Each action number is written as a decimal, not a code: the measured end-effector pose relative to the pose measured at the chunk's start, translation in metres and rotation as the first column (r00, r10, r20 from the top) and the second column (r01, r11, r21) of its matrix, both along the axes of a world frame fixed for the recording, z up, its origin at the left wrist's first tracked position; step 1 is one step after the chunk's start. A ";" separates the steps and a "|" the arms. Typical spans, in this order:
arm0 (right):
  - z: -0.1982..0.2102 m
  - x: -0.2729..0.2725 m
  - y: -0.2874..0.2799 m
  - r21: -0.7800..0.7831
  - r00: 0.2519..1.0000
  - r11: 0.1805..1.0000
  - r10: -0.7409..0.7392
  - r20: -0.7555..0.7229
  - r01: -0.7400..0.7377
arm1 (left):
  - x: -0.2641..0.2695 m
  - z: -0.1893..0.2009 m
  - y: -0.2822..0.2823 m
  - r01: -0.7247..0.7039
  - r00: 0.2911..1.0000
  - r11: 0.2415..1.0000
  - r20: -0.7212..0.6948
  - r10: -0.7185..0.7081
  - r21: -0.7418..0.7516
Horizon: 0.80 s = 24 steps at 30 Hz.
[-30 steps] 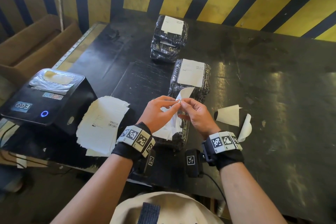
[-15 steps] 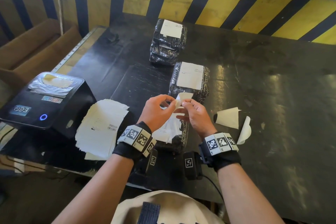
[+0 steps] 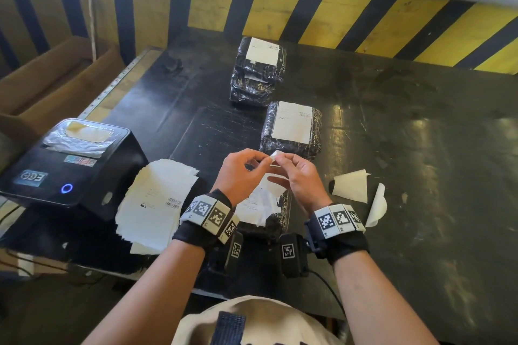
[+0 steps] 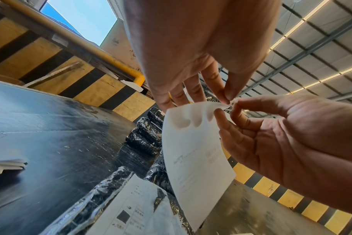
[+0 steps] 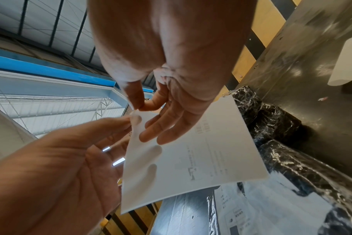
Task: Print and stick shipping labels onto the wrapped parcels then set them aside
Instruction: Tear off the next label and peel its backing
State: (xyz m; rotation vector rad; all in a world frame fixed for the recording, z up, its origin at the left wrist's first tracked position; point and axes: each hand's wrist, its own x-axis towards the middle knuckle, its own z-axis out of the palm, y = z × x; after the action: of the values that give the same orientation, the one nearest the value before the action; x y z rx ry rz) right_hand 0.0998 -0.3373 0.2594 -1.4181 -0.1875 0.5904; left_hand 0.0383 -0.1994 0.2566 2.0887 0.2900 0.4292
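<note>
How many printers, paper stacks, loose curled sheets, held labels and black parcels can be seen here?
Printer: 1
Paper stack: 1
Loose curled sheets: 2
Held label: 1
Black parcels: 3 sure; the far one may be a stack
Total: 8 at least

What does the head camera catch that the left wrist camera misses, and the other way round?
Only the head view shows the label printer and two peeled backing sheets on the table. Only the left wrist view shows the roof and sky. Both show the left hand and right hand pinching one corner of the label above a wrapped parcel.
</note>
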 end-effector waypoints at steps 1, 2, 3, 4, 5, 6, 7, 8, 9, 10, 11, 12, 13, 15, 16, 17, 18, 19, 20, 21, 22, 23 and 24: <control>0.000 0.000 0.000 0.010 1.000 1.000 -0.011 -0.021 0.012 | 0.000 0.000 0.000 0.001 1.000 1.000 -0.002 -0.001 -0.001; 0.000 -0.001 0.001 0.018 0.999 1.000 -0.018 -0.036 0.018 | -0.001 0.000 0.000 0.001 1.000 1.000 -0.003 -0.001 -0.001; 0.000 -0.002 0.001 0.025 0.999 0.999 -0.019 -0.039 0.020 | -0.001 0.000 0.000 0.000 1.000 1.000 -0.002 0.000 0.000; 0.000 -0.003 0.002 0.027 0.999 0.999 -0.022 -0.036 0.023 | -0.001 0.000 -0.001 0.000 1.000 1.000 0.001 0.000 0.001; 0.000 -0.004 0.002 0.027 0.999 0.999 -0.032 -0.031 0.032 | -0.001 0.000 -0.001 0.002 1.000 1.000 0.003 -0.002 0.003; 0.000 -0.006 0.002 0.031 0.998 0.998 -0.046 -0.031 0.047 | -0.002 0.001 0.000 0.005 1.000 1.000 0.003 -0.005 0.004; 0.000 -0.006 0.002 0.039 0.997 0.997 -0.060 -0.038 0.062 | -0.002 0.002 0.000 0.011 1.000 1.000 0.002 -0.011 0.006; 0.000 -0.007 0.002 0.046 0.997 0.996 -0.069 -0.046 0.071 | -0.003 0.002 0.000 0.017 1.000 1.000 0.001 -0.017 0.007; 0.000 -0.008 0.002 0.049 0.996 0.996 -0.069 -0.054 0.072 | -0.004 0.002 0.001 0.023 1.000 1.000 0.000 -0.023 0.005; 0.000 -0.008 0.002 0.045 0.996 0.997 -0.064 -0.059 0.066 | -0.004 0.003 0.001 0.027 1.000 1.000 -0.003 -0.027 0.002; 0.001 -0.008 0.001 0.038 0.997 0.998 -0.057 -0.061 0.059 | -0.005 0.003 0.002 0.027 1.000 1.000 -0.007 -0.027 -0.001; 0.002 -0.009 0.001 0.025 0.997 0.998 -0.052 -0.058 0.054 | -0.006 0.004 0.003 0.021 1.000 1.000 -0.015 -0.021 -0.006; 0.003 -0.010 0.001 0.012 0.997 0.998 -0.055 -0.053 0.056 | -0.006 0.005 0.005 0.010 1.000 1.000 -0.022 -0.011 -0.014; 0.004 -0.011 -0.002 -0.010 0.996 0.997 -0.077 -0.039 0.077 | -0.006 0.007 0.010 -0.024 0.999 0.999 -0.027 0.024 -0.035; 0.003 -0.010 -0.004 -0.020 0.994 0.995 -0.098 -0.043 0.098 | -0.006 0.009 0.013 -0.044 0.999 0.998 -0.026 0.043 -0.048; 0.003 -0.010 -0.007 -0.026 0.992 0.993 -0.120 -0.046 0.119 | -0.005 0.011 0.016 -0.062 0.998 0.996 -0.024 0.060 -0.061; 0.001 -0.009 -0.010 -0.035 0.989 0.989 -0.143 -0.047 0.142 | -0.006 0.013 0.018 -0.075 0.997 0.994 -0.022 0.074 -0.074; -0.001 -0.008 -0.014 -0.046 0.984 0.985 -0.169 -0.049 0.167 | -0.006 0.014 0.021 -0.083 0.996 0.993 -0.021 0.081 -0.088; -0.002 -0.007 -0.018 -0.060 0.980 0.979 -0.195 -0.048 0.192 | -0.006 0.016 0.022 -0.086 0.996 0.991 -0.024 0.084 -0.103; -0.005 -0.007 -0.022 -0.079 0.974 0.972 -0.224 -0.029 0.221 | -0.006 0.017 0.023 -0.084 0.996 0.990 -0.033 0.080 -0.115; -0.008 -0.006 -0.026 -0.093 0.968 0.964 -0.250 0.003 0.250 | -0.006 0.017 0.023 -0.080 0.996 0.989 -0.043 0.075 -0.126; -0.010 -0.007 -0.029 -0.102 0.960 0.955 -0.274 0.048 0.278 | -0.007 0.017 0.023 -0.076 0.996 0.987 -0.055 0.069 -0.138; -0.012 -0.008 -0.031 -0.107 0.952 0.948 -0.291 0.097 0.300 | -0.007 0.016 0.024 -0.070 0.996 0.986 -0.066 0.061 -0.149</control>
State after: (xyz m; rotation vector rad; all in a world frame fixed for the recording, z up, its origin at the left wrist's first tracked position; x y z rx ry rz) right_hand 0.0915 -0.3687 0.2478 -1.5530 0.0000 0.3009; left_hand 0.0315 -0.1757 0.2729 1.9503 0.4162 0.3711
